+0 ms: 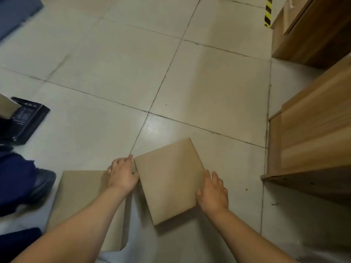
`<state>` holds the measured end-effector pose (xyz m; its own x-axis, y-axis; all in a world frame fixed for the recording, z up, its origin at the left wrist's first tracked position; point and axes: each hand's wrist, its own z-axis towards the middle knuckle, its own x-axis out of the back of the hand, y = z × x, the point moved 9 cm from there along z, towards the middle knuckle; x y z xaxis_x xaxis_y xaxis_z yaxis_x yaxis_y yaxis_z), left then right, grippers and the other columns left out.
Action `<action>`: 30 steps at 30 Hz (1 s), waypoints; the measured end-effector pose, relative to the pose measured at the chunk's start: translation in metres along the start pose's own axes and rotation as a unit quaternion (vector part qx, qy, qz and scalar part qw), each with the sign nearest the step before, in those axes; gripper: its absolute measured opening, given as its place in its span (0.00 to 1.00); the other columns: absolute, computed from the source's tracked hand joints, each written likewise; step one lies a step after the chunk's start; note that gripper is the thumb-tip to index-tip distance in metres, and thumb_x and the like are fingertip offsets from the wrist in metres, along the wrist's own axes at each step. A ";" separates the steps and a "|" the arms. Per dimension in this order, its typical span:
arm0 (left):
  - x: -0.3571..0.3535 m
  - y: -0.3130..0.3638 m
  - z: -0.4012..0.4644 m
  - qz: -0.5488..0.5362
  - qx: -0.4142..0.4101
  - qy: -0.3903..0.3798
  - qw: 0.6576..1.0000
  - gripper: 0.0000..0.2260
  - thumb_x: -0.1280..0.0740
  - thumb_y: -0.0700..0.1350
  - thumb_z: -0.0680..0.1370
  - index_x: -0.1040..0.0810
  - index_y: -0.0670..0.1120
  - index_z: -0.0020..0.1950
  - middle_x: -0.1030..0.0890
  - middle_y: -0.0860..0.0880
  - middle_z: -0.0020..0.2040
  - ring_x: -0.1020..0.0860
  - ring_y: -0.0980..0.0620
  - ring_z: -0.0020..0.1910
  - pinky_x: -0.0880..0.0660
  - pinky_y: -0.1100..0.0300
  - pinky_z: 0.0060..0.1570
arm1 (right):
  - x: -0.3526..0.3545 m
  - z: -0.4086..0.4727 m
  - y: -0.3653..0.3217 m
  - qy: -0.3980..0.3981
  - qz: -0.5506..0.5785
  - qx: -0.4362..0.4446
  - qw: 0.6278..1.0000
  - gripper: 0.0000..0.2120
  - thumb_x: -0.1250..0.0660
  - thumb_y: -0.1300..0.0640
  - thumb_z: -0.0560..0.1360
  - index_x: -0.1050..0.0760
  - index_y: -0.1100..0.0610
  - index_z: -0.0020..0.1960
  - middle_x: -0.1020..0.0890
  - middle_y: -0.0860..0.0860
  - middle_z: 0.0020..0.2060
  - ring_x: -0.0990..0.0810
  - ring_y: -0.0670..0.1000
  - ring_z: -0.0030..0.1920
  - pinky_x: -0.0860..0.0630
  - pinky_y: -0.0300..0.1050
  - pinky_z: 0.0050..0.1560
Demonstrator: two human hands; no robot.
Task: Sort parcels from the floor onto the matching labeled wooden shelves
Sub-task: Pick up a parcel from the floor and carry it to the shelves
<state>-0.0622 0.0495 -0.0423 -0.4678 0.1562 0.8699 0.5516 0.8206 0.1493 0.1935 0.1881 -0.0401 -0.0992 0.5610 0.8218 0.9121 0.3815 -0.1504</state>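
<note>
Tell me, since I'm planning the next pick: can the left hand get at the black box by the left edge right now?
Probably not at once. The left hand is pressed against the brown parcel, with the right hand opposite. The black box lies well off left, partly under another carton.

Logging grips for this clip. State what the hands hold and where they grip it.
Both hands hold one flat brown cardboard parcel by its opposite side edges: the left hand on its left edge, the right hand on its right edge.

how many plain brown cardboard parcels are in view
3: one square parcel between both hands, a second parcel flat under the left arm, and a third parcel's corner at the left edge. More may lie out of frame.
</note>
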 end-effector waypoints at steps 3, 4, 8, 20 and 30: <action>-0.009 -0.002 0.010 -0.028 0.008 0.002 1.000 0.31 0.39 0.50 0.73 0.44 0.45 0.74 0.28 0.43 0.67 0.41 0.46 0.72 0.45 0.53 0.68 | -0.008 0.017 0.005 0.004 0.037 -0.013 0.999 0.31 0.42 0.49 0.76 0.51 0.54 0.75 0.36 0.55 0.70 0.34 0.57 0.65 0.31 0.52 0.59; -0.011 0.000 0.012 -0.038 0.010 -0.002 0.999 0.32 0.39 0.51 0.73 0.45 0.45 0.74 0.28 0.43 0.67 0.41 0.46 0.72 0.46 0.53 0.68 | -0.012 0.023 0.006 -0.007 0.047 -0.015 0.999 0.31 0.43 0.49 0.76 0.52 0.54 0.75 0.34 0.55 0.68 0.32 0.57 0.64 0.30 0.51 0.57; -0.022 0.002 0.027 -0.004 -0.010 -0.015 1.000 0.33 0.39 0.54 0.74 0.48 0.48 0.75 0.36 0.45 0.73 0.47 0.46 0.74 0.49 0.51 0.70 | -0.026 0.033 0.007 -0.021 0.073 -0.030 0.997 0.32 0.43 0.46 0.77 0.54 0.54 0.75 0.33 0.56 0.67 0.30 0.58 0.63 0.29 0.49 0.50; -0.025 0.056 0.039 -0.065 -0.073 -0.073 0.993 0.28 0.37 0.48 0.70 0.37 0.52 0.70 0.32 0.46 0.62 0.31 0.44 0.63 0.38 0.53 0.63 | -0.066 0.025 0.049 0.004 0.506 -0.330 0.797 0.35 0.25 0.54 0.64 0.39 0.64 0.62 0.30 0.63 0.61 0.26 0.65 0.56 0.22 0.61 0.53; -0.060 0.040 0.045 -0.228 0.072 -0.192 0.952 0.21 0.37 0.53 0.59 0.38 0.58 0.50 0.24 0.47 0.51 0.26 0.44 0.51 0.27 0.47 0.55 | -0.087 0.021 0.037 -0.117 0.627 -0.332 0.695 0.27 0.32 0.47 0.70 0.37 0.55 0.63 0.24 0.59 0.57 0.23 0.62 0.51 0.24 0.55 0.34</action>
<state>-0.0429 0.0979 -0.1091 -0.8689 -0.0679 0.4903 0.1432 0.9137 0.3802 0.2278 0.1691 -0.1287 0.9483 0.2797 0.1501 0.3141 -0.8949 -0.3170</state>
